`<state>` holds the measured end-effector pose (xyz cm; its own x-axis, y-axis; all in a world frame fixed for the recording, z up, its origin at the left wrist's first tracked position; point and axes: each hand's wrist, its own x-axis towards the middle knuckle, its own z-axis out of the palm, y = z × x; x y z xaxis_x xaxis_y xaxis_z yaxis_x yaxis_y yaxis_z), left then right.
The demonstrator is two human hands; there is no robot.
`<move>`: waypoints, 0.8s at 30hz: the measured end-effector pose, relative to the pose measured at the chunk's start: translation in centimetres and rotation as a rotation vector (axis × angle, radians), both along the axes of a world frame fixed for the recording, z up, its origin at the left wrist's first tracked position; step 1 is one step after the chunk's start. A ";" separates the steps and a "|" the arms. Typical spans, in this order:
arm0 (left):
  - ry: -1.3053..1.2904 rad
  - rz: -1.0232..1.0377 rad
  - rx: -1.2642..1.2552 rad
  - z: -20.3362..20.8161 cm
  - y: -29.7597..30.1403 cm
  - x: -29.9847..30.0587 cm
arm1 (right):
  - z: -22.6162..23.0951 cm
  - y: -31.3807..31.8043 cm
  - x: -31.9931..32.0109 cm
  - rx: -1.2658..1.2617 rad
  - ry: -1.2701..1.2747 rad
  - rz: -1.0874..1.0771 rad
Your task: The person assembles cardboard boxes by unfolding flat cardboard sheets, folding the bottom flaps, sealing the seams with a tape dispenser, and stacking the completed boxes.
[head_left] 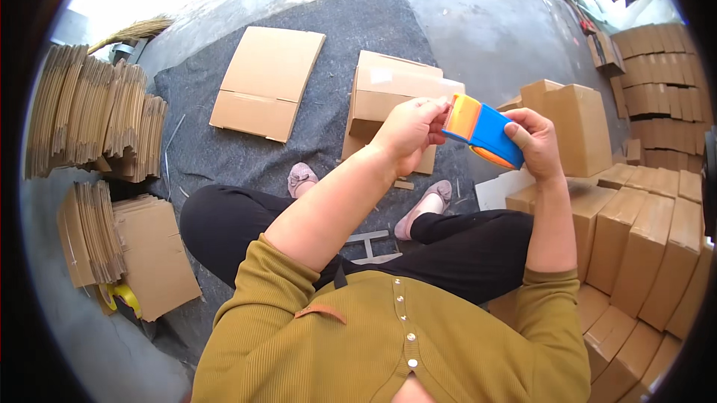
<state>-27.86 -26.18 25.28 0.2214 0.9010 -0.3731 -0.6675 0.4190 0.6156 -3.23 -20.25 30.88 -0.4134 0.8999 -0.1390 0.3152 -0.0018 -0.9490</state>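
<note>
My right hand (536, 145) grips a blue and orange tape dispenser (494, 134) from its right side, thumb on top. A roll of tape shows at its lower edge. At the dispenser's front end, the fingers of my left hand (409, 130) are pinched together on what looks like the loose end of the tape; the clear strip itself is hard to make out. Both hands are raised above my lap. Beyond my left hand, a partly folded cardboard box (399, 83) stands on the dark floor mat (202, 78).
A flattened carton (267, 83) lies on the mat ahead. Stacks of flat cartons (89, 115) rise at left, with a yellow tape roll (123, 297) beside the lower stack. Closed boxes (635, 246) are piled at right, and one box (582, 130) stands just beyond my right hand.
</note>
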 end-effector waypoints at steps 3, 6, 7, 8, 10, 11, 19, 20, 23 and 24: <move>0.037 0.120 -0.051 -1.3 -0.7 0.3 | -0.2 -0.5 -1.8 -0.051 -0.043 0.023; 0.174 0.255 -0.092 -2.8 -1.1 0.6 | -1.5 -0.6 -3.1 0.127 -0.373 0.124; 0.263 0.301 -0.106 -3.4 -1.3 0.6 | -1.8 -0.4 -3.4 0.120 -0.374 0.129; 0.264 0.302 -0.116 -4.5 -1.5 0.4 | -2.2 -0.2 -3.6 0.111 -0.467 0.193; 0.272 0.393 -0.141 -6.9 -2.1 -0.4 | -2.7 0.0 -3.7 0.079 -0.557 0.260; 0.264 0.458 -0.163 -8.1 -2.1 -1.5 | -2.8 0.3 -3.3 0.042 -0.559 0.246; 0.377 0.641 -0.149 -9.8 0.8 -7.7 | -2.6 4.7 -4.8 0.029 -0.623 0.232; 0.392 0.662 -0.145 -10.1 1.3 -8.3 | -2.5 5.4 -5.5 0.008 -0.608 0.235; 0.416 0.730 -0.138 -11.2 2.1 -9.4 | -2.5 6.6 -7.1 -0.093 -0.526 0.248; 0.397 0.751 -0.130 -11.7 2.3 -9.9 | -2.6 6.9 -7.5 -0.109 -0.457 0.259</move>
<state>-37.72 -23.93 13.63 -0.5855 0.7010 -0.4072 -0.5416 0.0355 0.8399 -10.75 -13.37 28.30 -0.4951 0.7469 -0.4439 0.6997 0.0399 -0.7133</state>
